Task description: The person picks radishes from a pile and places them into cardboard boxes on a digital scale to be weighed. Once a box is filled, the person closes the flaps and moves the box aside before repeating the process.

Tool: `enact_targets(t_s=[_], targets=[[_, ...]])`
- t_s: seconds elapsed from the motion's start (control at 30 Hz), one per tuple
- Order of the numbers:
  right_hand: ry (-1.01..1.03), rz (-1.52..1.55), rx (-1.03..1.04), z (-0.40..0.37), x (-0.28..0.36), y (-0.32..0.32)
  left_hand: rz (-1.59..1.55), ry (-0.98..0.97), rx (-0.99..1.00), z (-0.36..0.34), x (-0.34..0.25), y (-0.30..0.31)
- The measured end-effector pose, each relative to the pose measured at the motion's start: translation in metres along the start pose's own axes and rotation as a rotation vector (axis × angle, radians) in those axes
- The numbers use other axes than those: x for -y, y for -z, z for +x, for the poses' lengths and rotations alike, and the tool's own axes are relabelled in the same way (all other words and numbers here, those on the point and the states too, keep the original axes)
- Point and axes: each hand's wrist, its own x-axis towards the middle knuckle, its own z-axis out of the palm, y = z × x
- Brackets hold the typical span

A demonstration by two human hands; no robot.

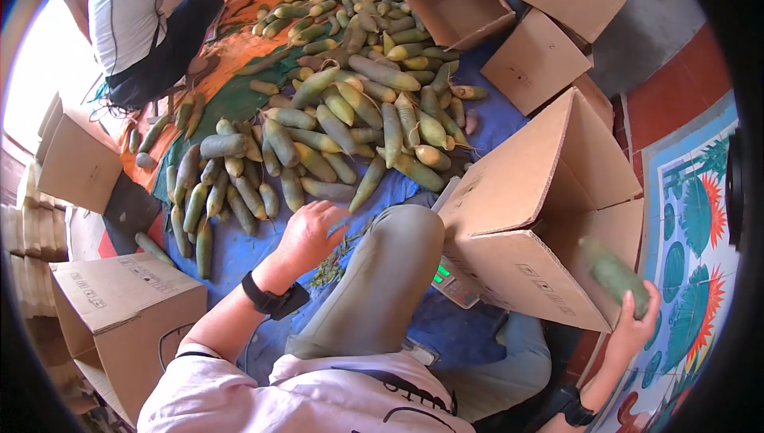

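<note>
My right hand [634, 320] is closed around the lower end of a green radish [614, 275]. That radish is tilted over the near right edge of an open cardboard box [521, 278], and its far end is blurred. My left hand [309, 232] is raised over the blue sheet, beside the near side of a big pile of green radishes [318, 142]. Its fingers are apart and slightly bent, with nothing in them. At the foot of the box, a scale [455, 283] shows lit green digits. Most of the inside of the box is hidden from me.
Another person [139, 23] squats at the far left beside the pile. More cardboard boxes [541, 59] are stacked at the back right, and another box [131, 314] stands at my left. Blue sheeting [239, 254] lies under the radishes. A patterned tiled surface [684, 274] runs along the right.
</note>
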Motion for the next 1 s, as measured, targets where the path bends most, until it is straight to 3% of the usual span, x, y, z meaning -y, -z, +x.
enact_targets(t_s=[0.17,0.27,0.33,0.73,0.83,0.9,1.0], targets=[[-0.036,0.088,0.181,0.005,-0.027,-0.035,0.097,0.086,0.076,-0.025,0.043,-0.03],[-0.017,0.066,0.256,0.006,-0.034,-0.046,0.117,0.234,0.118,-0.04,0.068,-0.044],[-0.188,0.245,0.234,0.009,-0.062,-0.048,0.146,0.292,0.125,-0.052,0.088,-0.057],[-0.071,0.09,0.145,0.001,-0.062,-0.053,-0.071,0.813,0.288,-0.102,0.191,-0.127],[-0.078,0.11,0.113,0.001,-0.07,-0.055,-0.136,0.916,0.257,-0.105,0.209,-0.138],[-0.075,0.116,0.105,0.001,-0.077,-0.053,-0.012,0.905,0.138,-0.104,0.216,-0.144],[-0.098,0.053,0.121,0.002,-0.073,-0.051,-0.027,1.084,0.102,-0.098,0.224,-0.137]])
